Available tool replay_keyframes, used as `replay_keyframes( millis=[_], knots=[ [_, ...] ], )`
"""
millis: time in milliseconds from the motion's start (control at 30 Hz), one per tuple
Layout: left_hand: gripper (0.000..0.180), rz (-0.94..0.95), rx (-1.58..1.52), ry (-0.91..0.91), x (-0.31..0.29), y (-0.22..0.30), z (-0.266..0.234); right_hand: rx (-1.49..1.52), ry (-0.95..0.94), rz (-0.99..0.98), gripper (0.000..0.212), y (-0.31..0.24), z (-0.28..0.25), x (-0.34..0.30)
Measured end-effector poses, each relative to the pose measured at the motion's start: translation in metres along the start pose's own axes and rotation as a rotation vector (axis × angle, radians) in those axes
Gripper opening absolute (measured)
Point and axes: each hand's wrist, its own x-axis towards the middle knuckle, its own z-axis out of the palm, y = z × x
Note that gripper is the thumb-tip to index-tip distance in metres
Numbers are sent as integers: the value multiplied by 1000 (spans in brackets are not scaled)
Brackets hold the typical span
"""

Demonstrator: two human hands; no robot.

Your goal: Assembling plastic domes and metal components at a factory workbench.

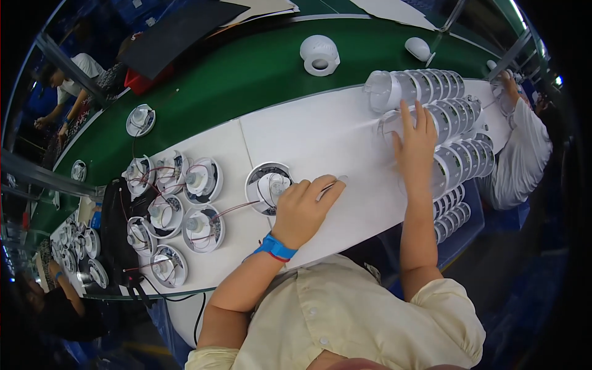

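My left hand [307, 208], with a blue wristband, is closed at the right edge of a round white housing [250, 193] that has a pale part and wires inside. A thin, light-tipped tool [325, 190] shows between its fingers; its exact kind is not clear. Fingers spread, my right hand [417, 140] rests at the left end of the middle stack of clear plastic covers with white rims [459, 117]. Another stack of covers [419, 86] lies beyond it, and one more [464, 161] lies nearer me.
Several wired round units [203, 229] cluster on the white worktop at left. A white dome-shaped casing [319, 54] stands on the green surface [246, 80] behind. More covers [451, 217] lie below the table's right edge. Other people work at both sides.
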Motion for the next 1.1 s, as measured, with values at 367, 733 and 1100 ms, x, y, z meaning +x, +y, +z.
replay_keyframes(
  millis=[367, 733, 1100],
  knots=[
    [23, 126, -253, 111, -6, -12, -18, 982, -508, 82, 61, -9, -14, -42],
    [21, -47, -102, 320, -16, -19, -10, 1473, -1052, 168, 109, -13, 44, 11],
    [20, -339, -22, 316, -13, -21, -9, 2216, -983, 678, 122, -76, 22, -61]
  ],
)
